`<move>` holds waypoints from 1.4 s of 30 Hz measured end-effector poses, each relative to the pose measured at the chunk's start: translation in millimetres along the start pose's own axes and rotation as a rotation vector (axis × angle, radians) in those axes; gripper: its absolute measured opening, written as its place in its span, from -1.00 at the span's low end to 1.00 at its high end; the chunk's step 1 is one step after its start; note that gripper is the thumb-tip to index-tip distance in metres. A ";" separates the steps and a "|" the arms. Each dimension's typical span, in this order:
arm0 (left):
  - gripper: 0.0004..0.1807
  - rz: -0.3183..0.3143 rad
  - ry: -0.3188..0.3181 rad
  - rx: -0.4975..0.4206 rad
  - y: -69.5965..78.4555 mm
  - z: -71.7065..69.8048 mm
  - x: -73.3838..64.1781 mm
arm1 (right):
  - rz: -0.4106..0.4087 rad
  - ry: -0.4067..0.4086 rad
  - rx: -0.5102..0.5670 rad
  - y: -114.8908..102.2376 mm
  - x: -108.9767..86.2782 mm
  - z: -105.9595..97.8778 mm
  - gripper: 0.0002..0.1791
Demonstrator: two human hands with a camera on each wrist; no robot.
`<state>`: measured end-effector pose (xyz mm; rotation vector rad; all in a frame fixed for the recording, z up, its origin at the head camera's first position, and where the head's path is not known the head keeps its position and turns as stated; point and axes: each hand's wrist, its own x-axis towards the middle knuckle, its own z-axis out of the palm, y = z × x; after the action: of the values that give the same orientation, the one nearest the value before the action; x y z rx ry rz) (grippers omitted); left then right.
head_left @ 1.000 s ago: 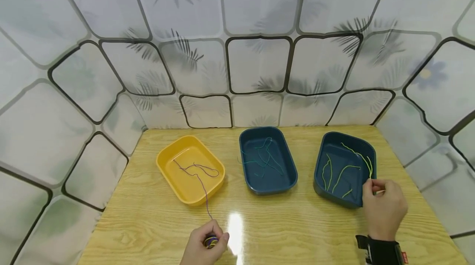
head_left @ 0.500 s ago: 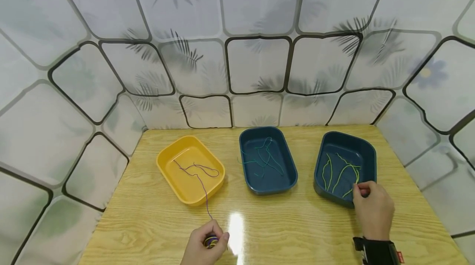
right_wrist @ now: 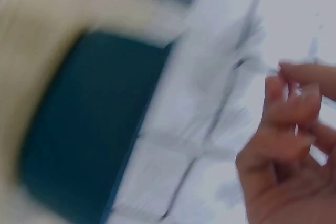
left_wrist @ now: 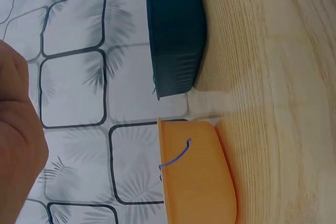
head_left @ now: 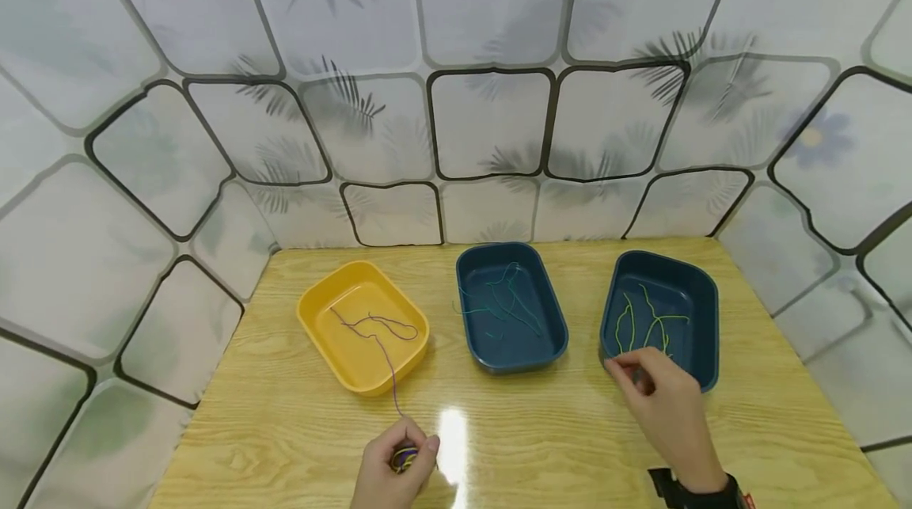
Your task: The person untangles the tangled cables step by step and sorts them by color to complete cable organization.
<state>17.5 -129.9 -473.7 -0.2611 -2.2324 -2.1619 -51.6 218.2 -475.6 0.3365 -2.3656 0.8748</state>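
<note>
My left hand (head_left: 395,461) grips a small ball of purple and yellow threads (head_left: 404,458). From this hand a purple thread (head_left: 394,382) runs up over the rim of the yellow tray (head_left: 324,332), where the rest of it lies looped. My right hand (head_left: 666,406) is in front of the right dark blue tray (head_left: 701,335), covering its near left corner. Its fingers are loosely bent, thumb and index tips close together, with no thread discernible between them; the right wrist view is blurred. Several yellow-green threads (head_left: 649,307) lie in that tray, partly hidden by the hand.
Between the other two trays stands a middle dark blue tray (head_left: 549,335) with green threads (head_left: 509,299), one end hanging over its left rim. All three trays sit on a wood-grain table (head_left: 527,446), backed by a patterned cloth (head_left: 492,125).
My right hand has moved left across the right tray to its near left corner. The yellow-green thread it was laying now rests among the others. My left hand has barely moved.
</note>
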 end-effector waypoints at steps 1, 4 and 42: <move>-0.74 -0.009 0.010 -0.002 0.9 1.4 0.2 | -0.060 -0.029 0.064 -12.3 0.2 2.7 -0.67; -0.76 -0.015 0.020 -0.015 3.7 5.5 1.1 | -0.205 -0.117 0.270 -48.5 -2.3 12.9 -0.70; -0.72 0.206 -0.182 -0.134 5.1 23.1 2.4 | -0.579 -0.177 0.631 -112.9 -16.9 54.7 -0.88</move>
<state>18.1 -106.5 -469.3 -0.6857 -2.0380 -2.2575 -15.0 97.9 -461.7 1.3153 -1.8972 1.2995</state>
